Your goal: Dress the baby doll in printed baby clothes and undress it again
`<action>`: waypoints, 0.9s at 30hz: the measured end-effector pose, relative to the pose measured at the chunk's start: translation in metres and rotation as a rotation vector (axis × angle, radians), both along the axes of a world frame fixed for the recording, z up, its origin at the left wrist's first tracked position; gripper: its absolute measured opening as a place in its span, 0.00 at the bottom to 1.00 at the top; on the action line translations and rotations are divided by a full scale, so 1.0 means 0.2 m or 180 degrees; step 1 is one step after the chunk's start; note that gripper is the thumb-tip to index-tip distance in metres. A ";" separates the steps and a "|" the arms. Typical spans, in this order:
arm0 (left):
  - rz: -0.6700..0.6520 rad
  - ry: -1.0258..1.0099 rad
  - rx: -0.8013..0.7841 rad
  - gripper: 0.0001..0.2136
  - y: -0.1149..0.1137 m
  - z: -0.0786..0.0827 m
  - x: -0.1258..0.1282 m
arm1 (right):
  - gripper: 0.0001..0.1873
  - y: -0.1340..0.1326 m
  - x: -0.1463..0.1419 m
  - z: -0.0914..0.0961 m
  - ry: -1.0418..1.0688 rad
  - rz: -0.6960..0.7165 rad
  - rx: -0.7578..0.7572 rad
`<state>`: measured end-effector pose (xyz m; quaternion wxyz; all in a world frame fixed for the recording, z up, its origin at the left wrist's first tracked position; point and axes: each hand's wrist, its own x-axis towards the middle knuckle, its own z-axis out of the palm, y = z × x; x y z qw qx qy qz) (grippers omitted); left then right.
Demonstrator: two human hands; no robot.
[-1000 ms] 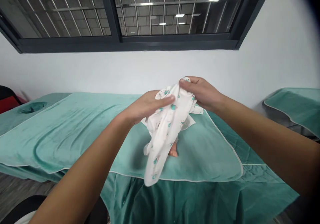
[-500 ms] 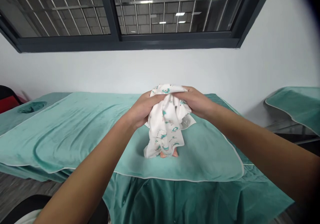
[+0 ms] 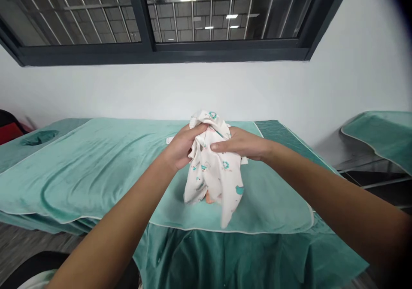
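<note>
White cloth garment with teal prints (image 3: pixel 212 175): bunched over the green plush-covered bed (image 3: pixel 273 207), left hand (image 3: pixel 183 146) and right hand (image 3: pixel 242 143) both gripping it. Judged midway: gathered up, not yet released.

White glare on dark window (image 3: pixel 175 22)

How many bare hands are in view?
2: the bare left hand grips the white, green-printed cloth near its upper left, the bare right hand its right side.

The cloth (image 3: pixel 207 175) is blocking the gap between left hand (image 3: pixel 184 148) and right hand (image 3: pixel 243 143); the bed (image 3: pixel 106 164) is offering room leftward.
</note>
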<state>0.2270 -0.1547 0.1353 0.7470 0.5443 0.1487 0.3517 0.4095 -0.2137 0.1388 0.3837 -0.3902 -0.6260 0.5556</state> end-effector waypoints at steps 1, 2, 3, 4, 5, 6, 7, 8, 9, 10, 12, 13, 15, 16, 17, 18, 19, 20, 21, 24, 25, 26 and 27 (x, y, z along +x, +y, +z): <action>-0.0041 0.0007 -0.0074 0.14 0.00 0.00 0.01 | 0.23 0.00 -0.01 0.00 -0.0072 -0.0005 0.0037; -0.0083 0.0031 -0.0142 0.15 -0.01 -0.01 0.01 | 0.21 0.00 -0.02 0.00 -0.0018 -0.0109 0.0089; -0.0122 0.0063 -0.0190 0.17 -0.01 -0.02 0.01 | 0.20 0.00 -0.02 -0.01 0.0138 -0.0261 0.0142; -0.0162 0.0097 -0.0205 0.18 -0.01 -0.02 0.01 | 0.20 0.01 -0.03 -0.01 0.0349 -0.0410 0.0187; -0.0214 0.0141 -0.0183 0.19 0.00 -0.03 0.00 | 0.19 0.02 -0.04 -0.01 0.0581 -0.0532 0.0225; -0.0290 0.0199 -0.0126 0.20 0.00 -0.04 -0.01 | 0.18 0.02 -0.05 -0.01 0.0813 -0.0635 0.0264; -0.0387 0.0276 -0.0036 0.21 0.00 -0.04 -0.02 | 0.18 0.03 -0.05 -0.02 0.1015 -0.0721 0.0301; -0.0510 0.0382 0.0074 0.23 0.01 -0.04 -0.04 | 0.18 0.03 -0.05 -0.01 0.1170 -0.0809 0.0330; -0.0631 0.0507 0.0188 0.24 0.01 -0.04 -0.06 | 0.18 0.04 -0.06 -0.01 0.1280 -0.0895 0.0335; -0.0721 0.0625 0.0288 0.24 0.01 -0.04 -0.07 | 0.19 0.04 -0.06 -0.01 0.1349 -0.0974 0.0324; -0.0712 0.0704 0.0397 0.24 0.01 -0.02 -0.08 | 0.21 0.03 -0.05 0.00 0.1375 -0.1043 0.0280; -0.0595 0.0628 0.0396 0.24 0.01 -0.01 -0.08 | 0.22 0.03 -0.05 0.00 0.1326 -0.0994 0.0247; -0.0284 0.0330 0.0323 0.23 0.00 0.00 -0.06 | 0.24 0.02 -0.05 0.01 0.1100 -0.0697 0.0185; -0.0174 0.0192 0.0276 0.22 0.00 -0.01 -0.04 | 0.24 0.01 -0.06 0.01 0.0906 -0.0468 0.0150; -0.0118 0.0098 0.0228 0.21 0.00 -0.01 -0.03 | 0.25 0.01 -0.06 0.01 0.0677 -0.0224 0.0117; -0.0105 0.0046 0.0180 0.21 0.00 -0.02 -0.02 | 0.27 0.00 -0.06 0.00 0.0468 -0.0024 0.0107; -0.0111 0.0029 0.0129 0.20 0.00 -0.03 -0.01 | 0.28 0.00 -0.06 0.00 0.0324 0.0102 0.0121; -0.0118 0.0041 0.0082 0.20 0.01 -0.04 -0.01 | 0.28 0.00 -0.06 0.00 0.0269 0.0130 0.0154; -0.0127 0.0083 0.0053 0.20 0.01 -0.05 -0.01 | 0.27 0.00 -0.06 -0.01 0.0300 0.0068 0.0193; -0.0344 0.0431 0.0095 0.20 0.02 -0.08 -0.04 | 0.22 0.02 -0.05 -0.03 0.0671 -0.0416 0.0348; -0.0508 0.0585 0.0141 0.20 0.03 -0.08 -0.05 | 0.21 0.02 -0.04 -0.03 0.0785 -0.0568 0.0379; -0.0662 0.0701 0.0186 0.20 0.03 -0.08 -0.06 | 0.20 0.03 -0.04 -0.04 0.0893 -0.0698 0.0390; -0.0766 0.0752 0.0210 0.20 0.03 -0.08 -0.06 | 0.20 0.03 -0.03 -0.05 0.1005 -0.0799 0.0376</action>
